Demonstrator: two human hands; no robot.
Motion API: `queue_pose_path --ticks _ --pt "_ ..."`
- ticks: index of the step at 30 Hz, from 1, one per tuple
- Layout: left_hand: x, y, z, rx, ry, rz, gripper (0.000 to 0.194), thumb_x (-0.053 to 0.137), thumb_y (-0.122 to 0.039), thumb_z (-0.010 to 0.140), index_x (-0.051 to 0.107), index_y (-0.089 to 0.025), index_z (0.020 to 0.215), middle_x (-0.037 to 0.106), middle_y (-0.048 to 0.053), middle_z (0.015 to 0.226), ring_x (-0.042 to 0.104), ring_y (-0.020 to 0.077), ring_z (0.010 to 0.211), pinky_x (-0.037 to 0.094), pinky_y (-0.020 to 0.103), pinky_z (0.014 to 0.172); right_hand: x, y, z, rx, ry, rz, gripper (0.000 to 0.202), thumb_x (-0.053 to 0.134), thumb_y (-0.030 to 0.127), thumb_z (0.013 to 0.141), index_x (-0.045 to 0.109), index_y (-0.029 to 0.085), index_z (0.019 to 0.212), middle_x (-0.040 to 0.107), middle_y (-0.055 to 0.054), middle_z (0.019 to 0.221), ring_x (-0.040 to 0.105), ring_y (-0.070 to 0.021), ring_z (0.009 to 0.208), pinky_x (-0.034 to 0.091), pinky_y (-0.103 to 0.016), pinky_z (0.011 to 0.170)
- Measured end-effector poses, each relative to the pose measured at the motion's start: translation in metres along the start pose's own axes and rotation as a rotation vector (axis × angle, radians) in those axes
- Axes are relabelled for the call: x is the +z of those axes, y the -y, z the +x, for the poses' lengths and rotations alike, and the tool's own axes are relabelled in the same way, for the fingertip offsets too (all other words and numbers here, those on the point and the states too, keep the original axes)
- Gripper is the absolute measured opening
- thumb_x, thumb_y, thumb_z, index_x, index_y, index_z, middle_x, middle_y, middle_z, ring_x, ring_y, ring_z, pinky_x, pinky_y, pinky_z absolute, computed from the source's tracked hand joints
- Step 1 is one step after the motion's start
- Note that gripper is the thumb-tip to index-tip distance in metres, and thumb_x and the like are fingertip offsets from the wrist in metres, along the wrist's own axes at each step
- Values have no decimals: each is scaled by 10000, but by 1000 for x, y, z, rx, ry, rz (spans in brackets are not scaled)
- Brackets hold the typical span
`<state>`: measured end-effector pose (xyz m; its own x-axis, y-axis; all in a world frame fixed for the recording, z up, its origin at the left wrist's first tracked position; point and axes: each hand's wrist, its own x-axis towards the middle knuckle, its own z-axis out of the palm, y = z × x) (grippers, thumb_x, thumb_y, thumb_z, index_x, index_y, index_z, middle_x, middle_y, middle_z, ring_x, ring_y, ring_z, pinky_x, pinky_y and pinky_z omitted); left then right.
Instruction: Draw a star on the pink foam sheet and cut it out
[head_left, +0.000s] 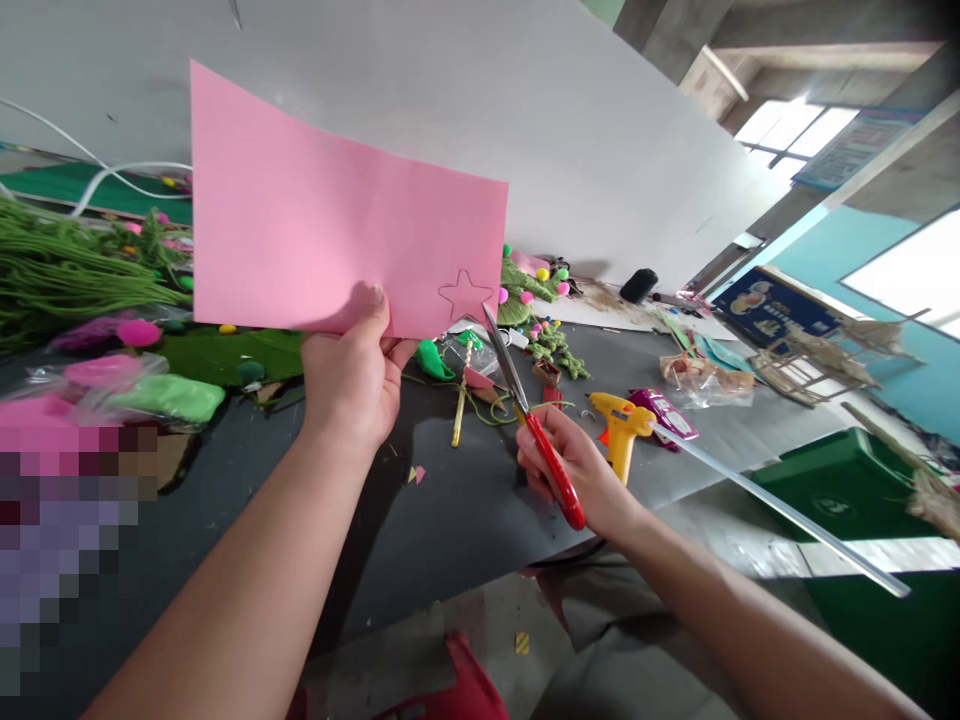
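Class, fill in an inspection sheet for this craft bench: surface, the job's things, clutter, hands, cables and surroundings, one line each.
Surface: dark grey table, paper scraps on it.
Job's things: pink paper sheet with a star outline at its lower right edge; red-handled scissors, blades at the star.
Clutter: yellow glue gun, green yarn bundle, pompoms, bagged pink and green material, pencil.
Hands: left hand grips the sheet's lower edge; right hand holds the scissors.
Cables: white cables at rear left.
Surroundings: white wall board, green bin, windows.
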<state>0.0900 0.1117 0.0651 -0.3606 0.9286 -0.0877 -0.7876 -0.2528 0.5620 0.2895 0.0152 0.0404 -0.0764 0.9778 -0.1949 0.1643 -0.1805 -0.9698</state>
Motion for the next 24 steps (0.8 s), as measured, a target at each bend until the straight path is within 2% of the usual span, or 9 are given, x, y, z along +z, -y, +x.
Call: queue_pose_path --ticks 8,15,24 --pt "1 0 -1 0 -11 10 106 743 -27 901 723 -130 917 801 32 864 795 136 733 714 323 785 -1 -1 -1 -10 11 -22 598 782 716 824 421 240 844 442 112 588 383 -55 436 299 -204 404" --pt "4 -3 -4 -15 -15 1 124 720 -5 907 728 -128 890 803 39 870 797 140 761 714 336 817 -2 1 -1 -19 17 -56 563 737 713 866 419 248 851 454 113 571 390 -63 397 296 -212 378" --pt "3 -2 -3 -13 -10 1 128 733 -11 906 736 -139 893 805 30 864 794 136 764 720 336 786 -1 -1 0 -28 10 -52 536 786 640 861 424 245 839 459 121 541 428 -68 384 337 -197 371"
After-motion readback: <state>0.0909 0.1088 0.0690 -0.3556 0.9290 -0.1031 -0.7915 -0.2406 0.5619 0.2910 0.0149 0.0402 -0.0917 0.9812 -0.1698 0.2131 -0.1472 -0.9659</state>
